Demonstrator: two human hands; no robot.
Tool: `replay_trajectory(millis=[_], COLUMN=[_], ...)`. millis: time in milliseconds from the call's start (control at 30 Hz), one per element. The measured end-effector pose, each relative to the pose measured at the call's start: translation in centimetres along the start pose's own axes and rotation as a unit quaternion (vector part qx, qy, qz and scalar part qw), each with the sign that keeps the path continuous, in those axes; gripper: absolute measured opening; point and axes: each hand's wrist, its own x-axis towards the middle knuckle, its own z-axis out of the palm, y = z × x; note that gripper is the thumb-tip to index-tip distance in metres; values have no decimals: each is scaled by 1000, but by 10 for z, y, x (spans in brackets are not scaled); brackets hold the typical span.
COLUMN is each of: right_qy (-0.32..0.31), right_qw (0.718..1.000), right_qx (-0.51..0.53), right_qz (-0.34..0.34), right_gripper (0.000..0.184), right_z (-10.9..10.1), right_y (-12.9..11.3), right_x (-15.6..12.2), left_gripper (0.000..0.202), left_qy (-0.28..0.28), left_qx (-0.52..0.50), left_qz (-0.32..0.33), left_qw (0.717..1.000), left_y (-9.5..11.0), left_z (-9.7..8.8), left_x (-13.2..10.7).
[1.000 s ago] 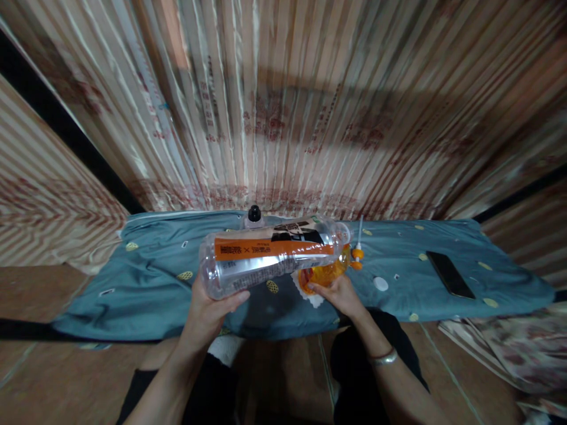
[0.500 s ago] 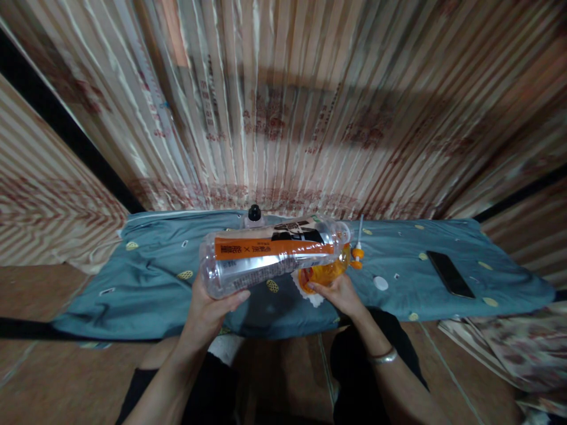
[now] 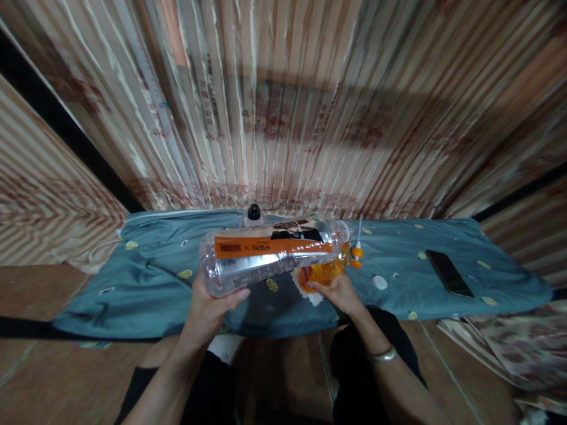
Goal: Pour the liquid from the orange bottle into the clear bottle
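My left hand [image 3: 218,302] grips the base end of a large clear plastic bottle [image 3: 270,254] with an orange and silver label. The bottle lies almost level, its neck pointing right and slightly up. Below that neck, my right hand [image 3: 340,292] is closed round a smaller bottle of orange liquid [image 3: 325,274], tilted up to the right. The bottles' mouths overlap in view, and I cannot tell whether they touch. Just right of them lies an orange pump top with a white tube [image 3: 357,252]. A white scalloped-edge piece [image 3: 313,296] shows beneath the smaller bottle.
A blue-green patterned cloth [image 3: 146,295] covers the low surface before me. On it are a black phone [image 3: 449,273], a white round cap [image 3: 380,283] and a black-capped bottle [image 3: 253,216]. Striped curtains [image 3: 283,106] hang behind, with dark poles [image 3: 66,124] at the sides.
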Motion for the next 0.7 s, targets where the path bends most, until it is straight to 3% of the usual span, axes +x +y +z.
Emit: replay_trajectory(millis=[700], right_qy=[16], right_qw=[1000], right_qx=[6], right_qz=[-5], right_gripper=[55], right_z=[1], right_y=[-1], right_x=[1], left_gripper=[47], left_qy=[-23], left_qx=[3], left_qz=[-13], left_qw=[1000], left_y=[4], left_z=[5], left_x=[1])
